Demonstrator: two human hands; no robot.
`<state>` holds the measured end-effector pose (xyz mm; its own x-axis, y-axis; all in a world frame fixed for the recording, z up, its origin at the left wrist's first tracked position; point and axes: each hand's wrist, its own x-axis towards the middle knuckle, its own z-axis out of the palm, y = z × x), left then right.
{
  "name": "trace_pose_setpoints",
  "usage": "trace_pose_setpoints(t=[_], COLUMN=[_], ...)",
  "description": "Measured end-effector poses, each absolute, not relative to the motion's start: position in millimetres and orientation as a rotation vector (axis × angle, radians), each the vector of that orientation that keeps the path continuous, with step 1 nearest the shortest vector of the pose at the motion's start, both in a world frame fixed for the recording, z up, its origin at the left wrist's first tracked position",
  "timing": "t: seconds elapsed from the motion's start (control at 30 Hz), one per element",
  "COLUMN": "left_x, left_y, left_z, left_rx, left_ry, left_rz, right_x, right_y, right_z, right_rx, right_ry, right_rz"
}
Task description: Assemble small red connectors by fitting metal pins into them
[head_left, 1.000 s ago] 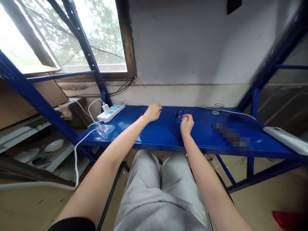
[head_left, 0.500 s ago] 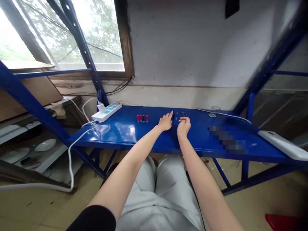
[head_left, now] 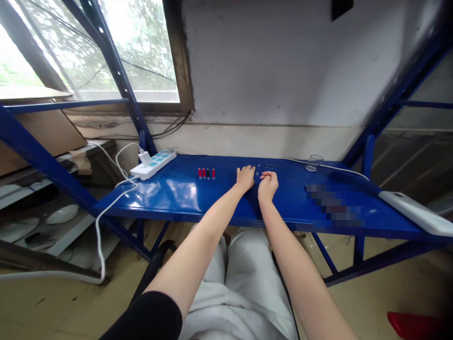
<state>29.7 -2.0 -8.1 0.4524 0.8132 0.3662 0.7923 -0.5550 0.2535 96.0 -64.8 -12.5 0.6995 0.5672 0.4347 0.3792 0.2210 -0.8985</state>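
My left hand (head_left: 246,177) is palm down on the blue table (head_left: 226,210), its fingers stretched out and apart. Whatever lies beneath it is hidden, and the small black piece that was beside it no longer shows. Close by on the right, my right hand (head_left: 268,186) has its fingers curled in and pinched; what they hold, if anything, is too small to make out. Just beyond the hands are a few tiny clear pieces (head_left: 258,170) and rows of small metallic pieces (head_left: 271,166). Left of my left hand stand short red tubes (head_left: 204,173) and a black tube (head_left: 208,174) in a row.
A white power strip (head_left: 154,164) with a plug lies at the table's left end. A clear glass cup (head_left: 314,163) stands at the back right, with a white cable behind it. A blurred-out dark object (head_left: 332,205) and a white device (head_left: 417,212) lie to the right.
My left hand has drawn in its pointing finger and shifted over the spot where the black piece lay. My right hand has barely moved. The view has turned slightly.
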Motion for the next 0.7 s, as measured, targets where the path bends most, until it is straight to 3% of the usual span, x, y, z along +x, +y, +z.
trace_pose_setpoints(t=[0.37, 0.7], left_x=[-2.9, -51.1], left_y=[-8.5, -44.2], left_z=[-9.5, -11.2], left_rx=[2.300, 1.802], left_ry=[1.546, 1.307], left_rz=[0.979, 1.385], right_x=[100.5, 101.7], right_y=[-60.2, -30.1], right_z=[-19.0, -33.7], right_rx=[-1.590, -1.930], right_ry=[-0.989, -1.244], right_rz=[0.077, 0.269])
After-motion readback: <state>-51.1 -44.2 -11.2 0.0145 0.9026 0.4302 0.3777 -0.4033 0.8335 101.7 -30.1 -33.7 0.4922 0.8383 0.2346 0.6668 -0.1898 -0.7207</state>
